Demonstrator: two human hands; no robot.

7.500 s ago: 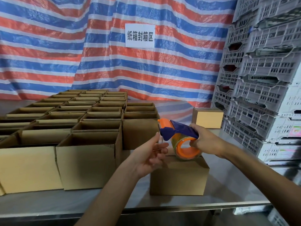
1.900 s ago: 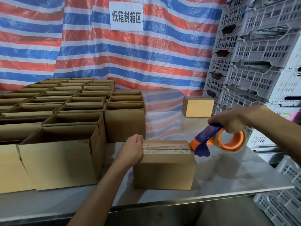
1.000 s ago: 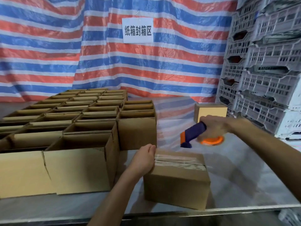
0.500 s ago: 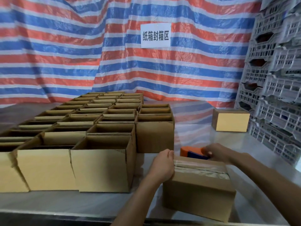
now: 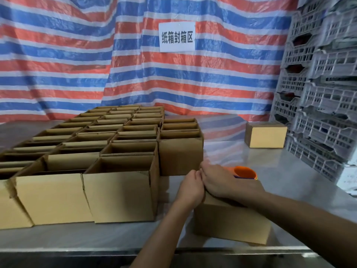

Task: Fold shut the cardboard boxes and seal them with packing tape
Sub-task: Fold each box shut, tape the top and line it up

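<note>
the closed box [image 5: 231, 219] sits at the near edge of the table [image 5: 289, 180], at 5 o'clock in the view. the left hand [image 5: 191, 187] has its fingers curled over the box's top edge at 9 o'clock, gripping it; judged purpose: to brace the box against sliding. the right hand [image 5: 222, 180] lies palm down on the top face, fingers extended toward 10 o'clock and meeting the left hand, holding nothing; judged purpose: to press the flaps or the tape flat. the seam and any tape are hidden under this hand.

the tape dispenser [image 5: 245, 172] rests on the table just beyond the box at 12 o'clock, partly hidden by the right hand and within easy reach.

edges and room:
- at 9 o'clock of the closed box, the open boxes [image 5: 119, 190] stand in packed rows; the nearest one is near, with a narrow gap.
- at 6 o'clock, the table edge is just beside the box front; a pull toward the body risks overhang.
- at 1 to 3 o'clock, bare table runs out to a second closed box [image 5: 265, 136] and the stacked crates [image 5: 318, 93]. this is judged the best exit path for a finished box.
</note>
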